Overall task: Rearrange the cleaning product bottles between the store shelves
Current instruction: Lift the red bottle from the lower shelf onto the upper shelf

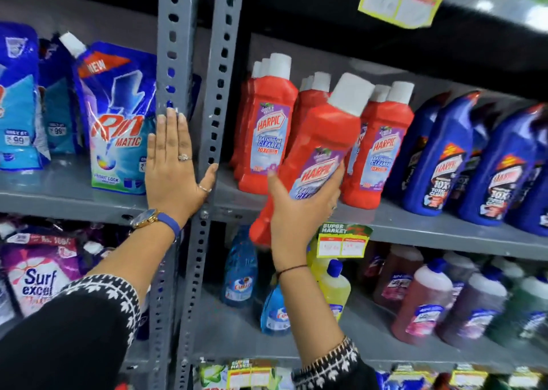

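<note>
At the centre of the frame the right hand (299, 211) is clamped around the lower body of a red Harpic bathroom cleaner bottle (314, 152), which tilts with its white cap up and to the right, in front of the upright red Harpic bottles (264, 128) on the middle shelf (415, 226). The left hand (173, 164) lies flat with its fingers spread apart against the grey slotted upright (178, 48), holding nothing. Blue Harpic bottles (439, 158) stand at the right; a Rin Matic pouch (118, 116) stands at the left.
</note>
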A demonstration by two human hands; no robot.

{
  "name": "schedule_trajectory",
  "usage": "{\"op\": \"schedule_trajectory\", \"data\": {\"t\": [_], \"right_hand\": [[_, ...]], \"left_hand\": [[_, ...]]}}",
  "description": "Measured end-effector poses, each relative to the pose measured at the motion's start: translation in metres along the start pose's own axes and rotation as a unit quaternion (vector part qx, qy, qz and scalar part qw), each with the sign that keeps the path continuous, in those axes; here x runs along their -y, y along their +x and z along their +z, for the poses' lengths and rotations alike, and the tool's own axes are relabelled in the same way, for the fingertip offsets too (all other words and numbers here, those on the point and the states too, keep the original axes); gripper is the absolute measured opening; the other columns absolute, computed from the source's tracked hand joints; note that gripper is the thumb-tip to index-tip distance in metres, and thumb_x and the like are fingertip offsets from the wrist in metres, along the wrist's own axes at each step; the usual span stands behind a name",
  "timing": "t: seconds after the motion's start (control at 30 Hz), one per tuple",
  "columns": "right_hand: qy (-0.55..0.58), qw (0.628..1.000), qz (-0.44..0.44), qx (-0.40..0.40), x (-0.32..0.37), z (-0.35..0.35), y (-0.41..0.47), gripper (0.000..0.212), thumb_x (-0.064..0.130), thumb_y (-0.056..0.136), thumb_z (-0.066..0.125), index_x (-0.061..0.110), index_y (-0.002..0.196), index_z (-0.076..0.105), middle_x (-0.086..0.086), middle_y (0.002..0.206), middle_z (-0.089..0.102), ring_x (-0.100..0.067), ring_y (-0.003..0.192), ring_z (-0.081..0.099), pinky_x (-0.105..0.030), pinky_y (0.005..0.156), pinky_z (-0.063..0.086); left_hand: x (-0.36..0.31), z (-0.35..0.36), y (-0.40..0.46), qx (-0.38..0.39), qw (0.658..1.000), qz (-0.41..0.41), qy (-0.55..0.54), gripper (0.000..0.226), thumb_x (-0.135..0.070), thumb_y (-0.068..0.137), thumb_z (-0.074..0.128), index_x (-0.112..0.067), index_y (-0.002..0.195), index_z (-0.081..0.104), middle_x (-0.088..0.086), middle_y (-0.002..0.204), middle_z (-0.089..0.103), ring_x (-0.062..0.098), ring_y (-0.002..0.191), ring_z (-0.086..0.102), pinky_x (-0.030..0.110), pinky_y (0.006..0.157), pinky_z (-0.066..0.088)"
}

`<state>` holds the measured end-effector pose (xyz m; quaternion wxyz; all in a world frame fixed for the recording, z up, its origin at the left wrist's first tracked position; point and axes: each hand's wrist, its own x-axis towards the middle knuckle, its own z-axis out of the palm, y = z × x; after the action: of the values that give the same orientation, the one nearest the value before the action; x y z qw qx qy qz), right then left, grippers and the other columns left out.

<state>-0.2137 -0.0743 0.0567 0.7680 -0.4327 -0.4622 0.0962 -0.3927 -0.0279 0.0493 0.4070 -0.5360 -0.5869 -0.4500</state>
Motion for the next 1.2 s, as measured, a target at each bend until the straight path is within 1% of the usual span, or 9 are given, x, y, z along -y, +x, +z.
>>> {"op": "schedule_trajectory", "data": {"t": [0.07, 0.2, 0.27, 0.53, 0.77, 0.93, 1.03, 1.13, 1.2], "right_hand": [[-0.002, 1.0, 0.004, -0.023, 0.004, 0.006, 0.024, 0.105, 0.033, 0.061, 0.084, 0.016, 0.145, 0.025, 0.007, 0.113, 0.034, -0.005, 0.1, 0.026, -0.019, 0.094, 0.017], [-0.03, 0.998, -0.024, -0.057, 0.003, 0.021, 0.061, 0.106, 0.038, 0.06, 0.082, 0.018, 0.145, 0.022, -0.009, 0.123, 0.044, -0.03, 0.113, 0.038, -0.033, 0.102, 0.022], [-0.065, 0.995, -0.027, -0.068, -0.004, 0.029, 0.074, 0.105, 0.037, 0.06, 0.081, 0.018, 0.146, 0.023, -0.015, 0.123, 0.046, -0.035, 0.11, 0.04, -0.035, 0.098, 0.024], [-0.196, 0.98, 0.038, -0.019, -0.037, 0.051, 0.107, 0.106, 0.033, 0.065, 0.081, 0.022, 0.148, 0.016, -0.018, 0.13, 0.04, -0.038, 0.113, 0.037, -0.05, 0.092, 0.038], [-0.19, 0.981, 0.047, -0.01, -0.043, 0.051, 0.108, 0.107, 0.032, 0.066, 0.081, 0.021, 0.148, 0.014, -0.017, 0.132, 0.039, -0.039, 0.116, 0.036, -0.051, 0.093, 0.038], [-0.124, 0.992, 0.016, 0.0, -0.044, 0.04, 0.067, 0.106, 0.029, 0.073, 0.078, 0.015, 0.149, 0.006, -0.018, 0.151, 0.02, -0.033, 0.137, 0.021, -0.041, 0.111, 0.02], [-0.102, 0.989, -0.093, 0.043, -0.041, 0.027, 0.005, 0.089, 0.028, 0.085, 0.065, 0.014, 0.149, 0.004, -0.008, 0.158, 0.008, -0.017, 0.145, 0.005, -0.029, 0.115, 0.007], [-0.103, 0.968, -0.186, 0.133, -0.066, 0.013, -0.07, 0.075, 0.022, 0.089, 0.059, 0.019, 0.147, 0.013, -0.002, 0.155, 0.018, -0.015, 0.144, 0.014, -0.03, 0.117, 0.013], [-0.13, 0.964, -0.169, 0.158, -0.103, 0.002, -0.106, 0.062, 0.023, 0.087, 0.056, 0.026, 0.141, 0.025, 0.002, 0.144, 0.032, -0.011, 0.136, 0.026, -0.032, 0.112, 0.024]], "left_hand": [[0.0, 0.0, 0.0, -0.002, 1.0, 0.001, -0.008, 0.083, -0.049, 0.093, 0.037, 0.001, 0.149, 0.004, 0.02, 0.156, 0.008, 0.022, 0.144, -0.005, 0.033, 0.116, -0.008], [0.001, 0.002, 0.0, -0.007, 1.0, 0.0, -0.023, 0.083, -0.049, 0.092, 0.036, 0.0, 0.15, 0.004, 0.02, 0.156, 0.009, 0.022, 0.144, -0.004, 0.033, 0.117, -0.006], [0.002, 0.004, -0.001, -0.008, 1.0, -0.001, -0.022, 0.083, -0.05, 0.092, 0.035, -0.001, 0.15, 0.003, 0.019, 0.156, 0.009, 0.023, 0.144, -0.002, 0.034, 0.117, -0.005], [0.003, 0.007, -0.001, -0.018, 0.999, 0.003, -0.028, 0.083, -0.051, 0.092, 0.035, -0.003, 0.15, 0.002, 0.019, 0.156, 0.009, 0.024, 0.144, 0.0, 0.034, 0.118, -0.003], [0.002, 0.005, -0.001, -0.014, 1.0, 0.002, -0.019, 0.082, -0.05, 0.092, 0.036, 0.0, 0.15, 0.005, 0.021, 0.156, 0.009, 0.021, 0.144, -0.006, 0.033, 0.117, -0.005], [0.001, 0.004, -0.001, -0.01, 1.0, -0.003, -0.015, 0.082, -0.049, 0.093, 0.037, 0.0, 0.15, 0.005, 0.02, 0.156, 0.008, 0.018, 0.144, -0.011, 0.033, 0.117, -0.005], [0.001, 0.004, -0.002, -0.012, 1.0, -0.001, -0.007, 0.082, -0.049, 0.093, 0.036, 0.001, 0.149, 0.004, 0.021, 0.156, 0.008, 0.018, 0.143, -0.01, 0.032, 0.117, -0.006], [0.0, 0.003, -0.002, -0.011, 1.0, 0.001, -0.01, 0.082, -0.049, 0.094, 0.038, 0.002, 0.149, 0.005, 0.021, 0.155, 0.009, 0.024, 0.144, -0.003, 0.033, 0.117, -0.006], [0.001, 0.003, -0.002, -0.012, 1.0, 0.0, -0.01, 0.082, -0.048, 0.093, 0.039, 0.002, 0.149, 0.005, 0.021, 0.155, 0.009, 0.029, 0.144, 0.002, 0.033, 0.117, -0.005]]}}
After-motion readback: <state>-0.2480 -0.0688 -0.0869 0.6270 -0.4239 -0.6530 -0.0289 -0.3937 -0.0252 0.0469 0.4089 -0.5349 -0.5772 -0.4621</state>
